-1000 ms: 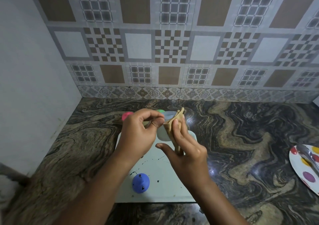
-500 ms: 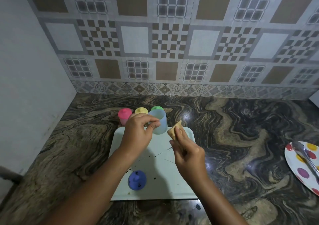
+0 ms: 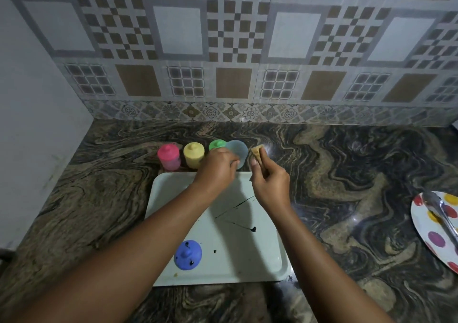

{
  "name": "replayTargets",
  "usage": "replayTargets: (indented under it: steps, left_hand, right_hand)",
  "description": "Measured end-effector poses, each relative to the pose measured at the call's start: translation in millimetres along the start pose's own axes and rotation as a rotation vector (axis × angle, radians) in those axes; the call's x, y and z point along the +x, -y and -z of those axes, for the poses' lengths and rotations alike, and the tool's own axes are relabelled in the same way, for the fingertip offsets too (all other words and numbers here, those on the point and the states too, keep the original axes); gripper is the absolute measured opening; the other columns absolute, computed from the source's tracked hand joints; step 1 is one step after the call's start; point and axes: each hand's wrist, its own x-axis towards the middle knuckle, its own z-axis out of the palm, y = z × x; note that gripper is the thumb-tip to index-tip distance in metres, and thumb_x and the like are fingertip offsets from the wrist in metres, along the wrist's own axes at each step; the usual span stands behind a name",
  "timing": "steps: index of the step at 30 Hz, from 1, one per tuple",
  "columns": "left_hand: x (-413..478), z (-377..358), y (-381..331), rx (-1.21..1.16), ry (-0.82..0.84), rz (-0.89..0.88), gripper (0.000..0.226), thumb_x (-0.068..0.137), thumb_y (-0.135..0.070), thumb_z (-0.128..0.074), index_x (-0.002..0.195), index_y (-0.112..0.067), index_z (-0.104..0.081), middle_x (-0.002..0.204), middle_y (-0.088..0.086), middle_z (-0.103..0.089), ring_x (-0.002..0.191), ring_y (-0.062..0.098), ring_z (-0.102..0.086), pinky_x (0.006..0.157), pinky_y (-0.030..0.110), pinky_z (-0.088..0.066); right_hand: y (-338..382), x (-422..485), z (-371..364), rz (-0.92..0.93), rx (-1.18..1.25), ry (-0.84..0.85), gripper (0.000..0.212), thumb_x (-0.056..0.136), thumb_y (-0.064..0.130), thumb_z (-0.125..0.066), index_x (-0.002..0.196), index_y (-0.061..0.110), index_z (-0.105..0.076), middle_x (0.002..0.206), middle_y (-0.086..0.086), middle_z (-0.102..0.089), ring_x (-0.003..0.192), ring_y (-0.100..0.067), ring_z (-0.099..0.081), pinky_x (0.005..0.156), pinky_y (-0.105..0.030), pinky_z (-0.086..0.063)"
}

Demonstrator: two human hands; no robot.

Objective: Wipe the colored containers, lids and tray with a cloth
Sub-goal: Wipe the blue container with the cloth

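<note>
My left hand (image 3: 216, 168) grips a pale blue open container (image 3: 238, 152) just beyond the far edge of the white tray (image 3: 270, 255), beside the green one. My right hand (image 3: 270, 180) pinches a folded tan cloth (image 3: 257, 154) a little to the right of that container, apart from it. Pink (image 3: 169, 157), yellow (image 3: 193, 156) and green (image 3: 216, 145) lidded containers stand in a row behind the tray. A blue lid (image 3: 187, 254) with dark spots lies on the tray's near left part. Black streaks and drops mark the tray.
A white plate with coloured dots (image 3: 436, 228) holding metal tongs (image 3: 442, 213) sits at the right edge of the dark marbled counter (image 3: 347, 174). A tiled wall rises behind and a plain wall stands on the left.
My left hand has carried the pale blue container away from me and down, next to the green one. The cloth has come off the container and is now held apart on its right.
</note>
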Motion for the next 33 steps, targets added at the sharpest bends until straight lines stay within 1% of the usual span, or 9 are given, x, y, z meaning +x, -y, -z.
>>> replayTargets:
  steps: [2, 4, 9, 13, 18, 25, 27, 30, 33]
  left_hand:
    - [12, -9, 0, 0.010, 0.027, -0.005, 0.016, 0.086, -0.011, -0.062, 0.087, -0.006, -0.076, 0.085, 0.014, -0.071, 0.081, 0.030, -0.065, 0.072, 0.042, -0.055]
    - [23, -19, 2, 0.023, 0.054, -0.006, 0.017, 0.087, -0.014, -0.059, 0.083, -0.006, -0.074, 0.083, 0.014, -0.070, 0.079, 0.030, -0.064, 0.070, 0.042, -0.054]
    - [42, -41, 7, 0.063, 0.096, 0.009, 0.019, 0.089, -0.016, -0.059, 0.083, -0.005, -0.073, 0.085, 0.016, -0.068, 0.083, 0.031, -0.063, 0.073, 0.042, -0.053]
    - [53, -52, 8, 0.099, 0.124, 0.035, 0.020, 0.092, -0.016, -0.059, 0.087, -0.004, -0.073, 0.091, 0.019, -0.068, 0.088, 0.034, -0.063, 0.077, 0.043, -0.052]
    - [58, -62, 14, 0.151, 0.176, 0.070, 0.022, 0.093, -0.016, -0.056, 0.098, -0.007, -0.075, 0.099, 0.017, -0.070, 0.096, 0.033, -0.063, 0.078, 0.038, -0.048]
    - [54, -67, 18, 0.206, 0.189, 0.060, 0.021, 0.092, -0.015, -0.056, 0.101, -0.009, -0.074, 0.107, 0.014, -0.067, 0.099, 0.032, -0.063, 0.079, 0.038, -0.050]
    - [51, -64, 18, 0.201, 0.163, 0.042, 0.023, 0.091, -0.018, -0.059, 0.109, -0.010, -0.071, 0.117, 0.013, -0.064, 0.104, 0.031, -0.062, 0.081, 0.038, -0.051]
    - [44, -49, 18, 0.109, 0.098, 0.031, 0.028, 0.090, -0.023, -0.064, 0.115, -0.014, -0.070, 0.121, 0.007, -0.063, 0.108, 0.028, -0.062, 0.084, 0.039, -0.054]
    - [28, -19, 22, 0.011, 0.020, 0.042, 0.029, 0.090, -0.026, -0.067, 0.116, -0.013, -0.071, 0.117, 0.006, -0.065, 0.103, 0.025, -0.064, 0.085, 0.035, -0.055]
  right_hand:
    - [-1, 13, -4, -0.015, -0.006, -0.021, 0.049, 0.098, 0.034, -0.061, 0.143, 0.014, -0.057, 0.096, -0.001, -0.076, 0.073, -0.003, -0.062, 0.070, -0.025, -0.051]
    - [-5, 24, -6, -0.037, 0.006, -0.038, 0.045, 0.099, 0.029, -0.060, 0.141, 0.011, -0.060, 0.087, 0.001, -0.076, 0.066, -0.009, -0.065, 0.063, -0.033, -0.051]
    - [-15, 44, -8, -0.079, 0.012, -0.058, 0.047, 0.101, 0.026, -0.059, 0.146, 0.012, -0.054, 0.115, -0.015, -0.074, 0.105, -0.020, -0.065, 0.089, -0.044, -0.055]
    - [-25, 52, -12, -0.079, -0.015, -0.064, 0.047, 0.101, 0.026, -0.059, 0.146, 0.013, -0.054, 0.119, -0.014, -0.072, 0.104, -0.019, -0.065, 0.086, -0.038, -0.054]
    - [-39, 58, -19, -0.100, 0.027, -0.032, 0.047, 0.101, 0.026, -0.057, 0.146, 0.012, -0.053, 0.148, 0.002, -0.055, 0.126, -0.002, -0.056, 0.104, -0.028, -0.052]
    - [-46, 59, -21, -0.105, 0.052, -0.020, 0.049, 0.102, 0.026, -0.057, 0.148, 0.011, -0.050, 0.144, 0.001, -0.059, 0.114, 0.010, -0.053, 0.088, -0.005, -0.045]
    - [-48, 58, -20, -0.107, 0.069, -0.034, 0.050, 0.101, 0.031, -0.057, 0.148, 0.012, -0.051, 0.143, -0.001, -0.061, 0.116, 0.006, -0.057, 0.091, -0.010, -0.049]
    - [-42, 52, -17, -0.155, 0.155, -0.036, 0.055, 0.097, 0.043, -0.054, 0.147, 0.019, -0.053, 0.119, 0.005, -0.073, 0.103, -0.012, -0.070, 0.091, -0.039, -0.060]
    - [-35, 39, -10, -0.183, 0.304, -0.026, 0.038, 0.104, 0.029, -0.052, 0.138, 0.015, -0.061, 0.070, 0.005, -0.064, 0.063, -0.019, -0.057, 0.056, -0.031, -0.052]
